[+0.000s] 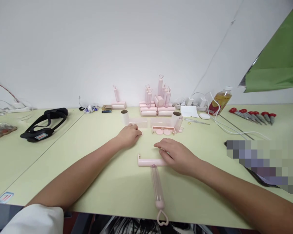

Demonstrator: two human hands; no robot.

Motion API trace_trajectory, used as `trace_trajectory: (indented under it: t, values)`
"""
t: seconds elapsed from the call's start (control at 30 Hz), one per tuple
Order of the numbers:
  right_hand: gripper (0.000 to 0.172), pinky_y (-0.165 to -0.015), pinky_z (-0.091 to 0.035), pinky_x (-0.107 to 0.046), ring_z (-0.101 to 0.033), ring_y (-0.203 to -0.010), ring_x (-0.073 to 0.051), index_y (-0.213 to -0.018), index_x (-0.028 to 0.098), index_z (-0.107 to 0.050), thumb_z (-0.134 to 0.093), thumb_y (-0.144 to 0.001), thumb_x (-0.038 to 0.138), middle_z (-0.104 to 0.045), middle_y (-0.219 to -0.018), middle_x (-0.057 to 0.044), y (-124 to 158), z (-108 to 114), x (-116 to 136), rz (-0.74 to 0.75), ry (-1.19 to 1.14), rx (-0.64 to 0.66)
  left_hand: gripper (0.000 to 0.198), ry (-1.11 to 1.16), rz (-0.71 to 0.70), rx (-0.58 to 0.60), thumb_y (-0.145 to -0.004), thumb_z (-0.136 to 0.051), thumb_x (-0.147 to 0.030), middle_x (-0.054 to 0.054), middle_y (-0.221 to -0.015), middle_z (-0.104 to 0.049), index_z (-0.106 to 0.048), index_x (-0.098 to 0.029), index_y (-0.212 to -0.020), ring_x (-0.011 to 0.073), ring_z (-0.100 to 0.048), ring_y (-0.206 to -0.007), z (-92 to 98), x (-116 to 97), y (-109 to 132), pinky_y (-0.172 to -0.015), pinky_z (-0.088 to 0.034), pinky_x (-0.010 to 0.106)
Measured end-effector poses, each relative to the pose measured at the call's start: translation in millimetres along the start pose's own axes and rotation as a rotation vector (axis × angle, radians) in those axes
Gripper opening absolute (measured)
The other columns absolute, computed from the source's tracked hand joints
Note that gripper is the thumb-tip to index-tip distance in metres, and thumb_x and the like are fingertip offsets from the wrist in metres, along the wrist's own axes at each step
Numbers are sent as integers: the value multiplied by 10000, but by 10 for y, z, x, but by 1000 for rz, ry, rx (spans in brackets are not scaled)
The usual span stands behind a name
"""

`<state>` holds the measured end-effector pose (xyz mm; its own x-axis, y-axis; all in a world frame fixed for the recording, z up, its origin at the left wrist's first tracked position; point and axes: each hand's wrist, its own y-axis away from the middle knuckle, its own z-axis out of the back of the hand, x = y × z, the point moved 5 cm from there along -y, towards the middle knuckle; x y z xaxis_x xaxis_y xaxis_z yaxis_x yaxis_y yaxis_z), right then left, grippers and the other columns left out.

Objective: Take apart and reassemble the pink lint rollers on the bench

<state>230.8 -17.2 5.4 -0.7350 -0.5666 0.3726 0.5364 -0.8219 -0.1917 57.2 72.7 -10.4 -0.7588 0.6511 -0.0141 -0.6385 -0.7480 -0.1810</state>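
My left hand (129,136) rests on the table beyond the roller handle, fingers curled downward. A sliver of pink shows at its fingertips; what they hold, if anything, is hidden. My right hand (177,155) hovers over the right end of a pink lint roller frame (150,162), fingers stretched out, thumb apart, holding nothing visible. The frame's clear handle (157,185) with a heart-shaped loop (162,218) points toward me. Further back lie a pink roller case (156,128) with two round pink caps (163,131), clear covers (139,123), and white paper rolls (124,117).
Assembled pink lint rollers (158,100) stand along the wall, another (116,97) to their left. A black headset (45,125) lies left. At right are a drink bottle (219,100), red-capped markers (254,116), white cables (224,125) and a blurred-out object (261,165).
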Motion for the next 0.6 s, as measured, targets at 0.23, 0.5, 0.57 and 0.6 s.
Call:
trace_trajectory:
  t: [0.23,0.5,0.57,0.6]
  values:
    - [299,-877,-435,-405,-512,-1023,-257,-1094,186,-648,-540,-887,372,-597,-1139,-116,76,-93,30,64,-91,103,322,147,55,-10,-909,-417,-293,87,-942,-568,-730,-251,-973,233,-558,-879,-117,7,-103,-778,-446,351]
    - [204,-873,-419,-374,-522,-982,-229,-941,182,-661,-513,-920,322,-627,-1018,-92,46,-227,-33,152,-155,129,325,370,49,-45,-923,-407,-372,73,-928,-603,-670,-183,-901,198,-572,-827,233,-422,116,-726,-437,304]
    - [191,-894,-416,-381,-509,-1026,-236,-983,179,-644,-515,-913,301,-599,-1089,-104,24,-216,-74,130,-153,76,330,484,24,171,-888,-457,-455,32,-761,-611,-640,-190,-814,165,-544,-650,208,-615,230,-579,-386,270]
    - [189,-908,-411,-386,-499,-1055,-241,-1012,179,-633,-521,-905,287,-581,-1132,-108,13,-193,-99,99,-144,28,333,504,54,232,-858,-492,-492,16,-704,-603,-618,-193,-785,155,-516,-589,186,-668,286,-529,-351,263]
